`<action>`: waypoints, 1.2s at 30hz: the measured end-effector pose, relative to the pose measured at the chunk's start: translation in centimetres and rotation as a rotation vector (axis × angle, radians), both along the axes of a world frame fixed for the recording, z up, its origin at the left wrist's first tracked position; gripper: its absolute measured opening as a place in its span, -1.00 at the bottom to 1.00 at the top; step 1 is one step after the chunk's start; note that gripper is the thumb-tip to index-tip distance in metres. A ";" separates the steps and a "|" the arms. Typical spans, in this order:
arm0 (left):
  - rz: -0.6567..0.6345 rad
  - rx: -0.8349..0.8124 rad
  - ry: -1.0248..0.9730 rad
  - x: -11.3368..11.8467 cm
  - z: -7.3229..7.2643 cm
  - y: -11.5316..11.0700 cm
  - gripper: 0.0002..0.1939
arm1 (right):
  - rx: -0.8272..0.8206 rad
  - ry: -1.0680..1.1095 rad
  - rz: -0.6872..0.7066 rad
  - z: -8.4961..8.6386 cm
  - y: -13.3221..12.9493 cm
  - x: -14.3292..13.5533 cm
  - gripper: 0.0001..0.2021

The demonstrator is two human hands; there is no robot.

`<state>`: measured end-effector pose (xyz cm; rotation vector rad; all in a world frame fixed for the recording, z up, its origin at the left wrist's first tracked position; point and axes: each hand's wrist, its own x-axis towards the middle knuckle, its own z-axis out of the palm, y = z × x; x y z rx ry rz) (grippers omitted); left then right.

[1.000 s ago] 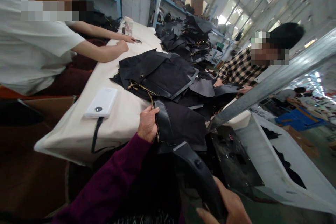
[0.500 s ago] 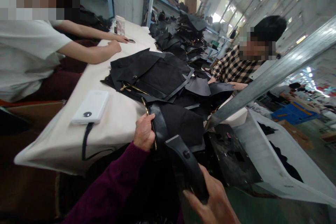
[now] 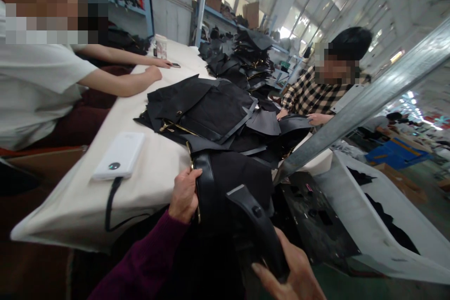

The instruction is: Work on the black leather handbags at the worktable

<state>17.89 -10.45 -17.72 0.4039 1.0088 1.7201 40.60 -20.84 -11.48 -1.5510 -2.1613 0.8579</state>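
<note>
My left hand [image 3: 184, 194] pinches the zippered left edge of a black fabric piece [image 3: 235, 173], which has a shiny dark strip beside its gold zipper [image 3: 190, 154]. In my right hand [image 3: 291, 267] is a black handheld tool [image 3: 258, 225], its flat head over the lower part of the fabric. Just beyond, a pile of black pieces [image 3: 214, 108] with gold zippers lies on the white-covered table.
A white power bank [image 3: 121, 154] with a black cable lies on the table [image 3: 165, 154]. A metal post [image 3: 365, 103] slants at right, beside a white bin [image 3: 372, 225]. One person sits at left; another in a checked shirt handles pieces across the table.
The view has tilted slightly, so the table and pile appear lower. My left hand, with the fabric edge, sits a little lower and further left. The tool has shifted slightly right against the fabric.
</note>
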 end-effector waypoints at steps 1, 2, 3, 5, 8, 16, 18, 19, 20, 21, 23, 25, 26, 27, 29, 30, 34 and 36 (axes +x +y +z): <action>0.013 0.010 0.032 -0.5 -0.5 -0.3 -0.67 | 0.014 0.003 0.008 0.1 0.2 0.2 -0.55; 0.028 0.023 0.086 -0.9 -1.0 -0.7 -0.66 | 0.026 -0.001 0.013 0.0 0.4 0.4 -0.57; 0.048 0.033 0.161 -1.4 -1.5 -1.2 -0.66 | 0.041 -0.007 0.013 -0.1 0.6 0.6 -0.58; 0.069 0.020 0.328 -2.3 -2.5 -2.4 -0.67 | 0.068 -0.004 0.010 -0.6 0.9 0.8 -0.59; 0.039 -0.067 0.496 -3.4 -3.6 -4.0 -0.67 | 0.097 0.047 -0.025 -1.5 1.4 0.7 -0.59; 0.131 -0.131 0.819 -3.3 -3.7 -5.0 -0.31 | 0.062 0.045 0.047 -2.5 3.3 -0.8 -0.57; 0.162 -0.057 0.952 -3.1 -3.3 -4.8 -0.18 | 0.078 0.049 0.040 -2.6 3.6 -1.0 -0.57; 0.156 0.004 1.017 -3.1 -3.2 -4.5 -0.22 | 0.090 0.050 0.037 -2.7 3.7 -1.0 -0.57; 0.130 0.065 1.077 -3.1 -3.2 -4.2 -0.32 | 0.095 0.047 0.035 -2.8 3.7 -1.0 -0.57; 0.091 0.111 1.134 -3.3 -3.3 -3.9 -0.44 | 0.095 0.043 0.037 -3.0 3.8 -1.0 -0.57; 0.012 0.162 1.219 -3.7 -3.6 -3.0 -0.63 | 0.085 0.035 0.047 -3.2 3.8 -0.8 -0.56; -0.025 0.203 1.261 -4.2 -3.7 -2.3 -0.71 | 0.077 0.028 0.051 -3.4 3.7 -0.5 -0.56; -0.029 0.217 1.270 -4.4 -3.6 -2.1 -0.72 | 0.077 0.023 0.048 -3.4 3.6 -0.3 -0.56; -0.029 0.221 1.271 -4.5 -3.4 -1.9 -0.73 | 0.083 0.017 0.046 -3.4 3.5 -0.1 -0.56; -0.031 0.196 1.230 -4.5 -2.8 -1.7 -0.75 | 0.091 -0.003 0.044 -3.4 3.3 0.2 -0.57; -0.040 0.168 1.186 -4.4 -2.5 -1.6 -0.76 | 0.097 -0.010 0.041 -3.3 3.1 0.4 -0.57; -0.093 0.037 1.051 -3.8 -0.8 -1.6 -0.65 | 0.106 -0.028 0.022 -3.1 2.4 0.4 -0.57; -0.107 0.005 1.068 -3.4 -0.2 -1.6 -0.56 | 0.092 -0.029 0.013 -3.0 2.1 0.2 -0.56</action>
